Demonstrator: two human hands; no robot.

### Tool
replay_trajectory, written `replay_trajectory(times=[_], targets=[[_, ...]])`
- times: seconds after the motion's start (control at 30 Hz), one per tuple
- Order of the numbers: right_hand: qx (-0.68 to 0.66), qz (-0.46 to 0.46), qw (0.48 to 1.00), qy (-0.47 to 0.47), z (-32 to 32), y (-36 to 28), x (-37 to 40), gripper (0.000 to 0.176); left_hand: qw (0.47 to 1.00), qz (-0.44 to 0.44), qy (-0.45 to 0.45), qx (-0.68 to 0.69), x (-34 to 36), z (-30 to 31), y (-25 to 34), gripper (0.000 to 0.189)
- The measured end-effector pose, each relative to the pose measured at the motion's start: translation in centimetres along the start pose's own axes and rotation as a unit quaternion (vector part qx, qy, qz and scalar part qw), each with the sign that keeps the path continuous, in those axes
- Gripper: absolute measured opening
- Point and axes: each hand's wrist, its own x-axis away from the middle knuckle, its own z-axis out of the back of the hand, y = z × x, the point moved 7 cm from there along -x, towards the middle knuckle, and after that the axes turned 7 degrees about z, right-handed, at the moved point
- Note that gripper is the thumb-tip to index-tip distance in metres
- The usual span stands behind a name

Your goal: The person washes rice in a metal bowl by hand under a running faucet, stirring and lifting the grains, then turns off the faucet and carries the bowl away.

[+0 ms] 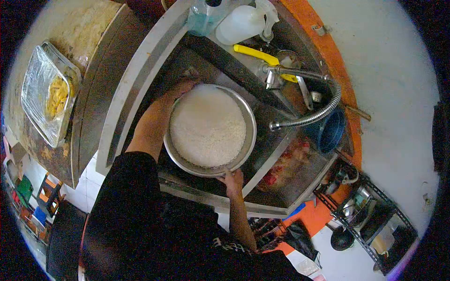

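A round metal bowl (251, 133) full of white rice (208, 126) is held over the sink basin, with cloudy whitish liquid over part of the grains. My left hand (183, 86) grips the bowl's rim at its upper left. At the bottom rim, my right hand (232, 180) has its fingers wrapped round the edge, some of them hidden under the bowl. Just right of the bowl is the end of a flexible metal faucet (300, 122); no water stream is visible from it.
Behind the basin lie a white spray bottle (241, 24) and a yellow-handled tool (255, 54). A blue basket (332, 131) stands at the right. On the left counter is a plastic-wrapped tray (40, 100) with yellow food. A dish rack (370, 210) is at lower right.
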Motion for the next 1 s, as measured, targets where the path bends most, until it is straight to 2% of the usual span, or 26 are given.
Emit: replay_trajectory(times=[0.1,0.23,0.3,0.37,0.5,0.53,0.6,0.7,0.9,1.0], targets=[[0.039,-0.027,0.999,0.025,0.7,0.9,-0.5,0.045,1.000,0.001,0.002,0.000,0.3,-0.4,-0.2,0.065],[0.055,-0.015,0.998,0.016,0.8,0.1,0.0,0.043,1.000,-0.002,0.011,0.001,0.5,-0.6,-0.6,0.065],[0.041,-0.023,0.999,0.010,1.7,2.1,-1.1,0.043,1.000,-0.004,0.018,0.000,0.5,-0.7,-0.9,0.065],[0.092,0.011,0.996,-0.008,3.4,5.7,-3.4,0.042,1.000,-0.010,0.025,-0.002,0.2,-0.7,-1.3,0.066],[0.141,-0.012,0.990,0.004,2.8,3.7,-2.5,0.042,0.998,-0.035,0.053,-0.015,-1.1,-0.9,-1.9,0.066],[0.147,0.008,0.989,-0.005,2.6,3.2,-2.3,0.042,0.996,-0.050,0.070,-0.026,-1.0,-1.0,-1.7,0.066],[0.160,0.048,0.986,-0.023,2.1,2.3,-2.1,0.042,0.999,-0.010,0.017,0.047,-0.8,-0.9,-1.1,0.069],[0.105,0.005,0.994,-0.015,1.1,0.3,-0.9,0.041,0.999,0.001,0.016,0.036,-0.2,-0.3,-0.2,0.068],[0.095,0.010,0.995,0.004,0.3,-2.1,0.1,0.035,1.000,0.006,0.012,0.022,0.0,0.0,0.0,0.066],[0.090,0.007,0.996,-0.004,0.6,-1.2,-0.8,0.033,1.000,0.006,0.007,0.018,0.0,0.1,0.0,0.065]])
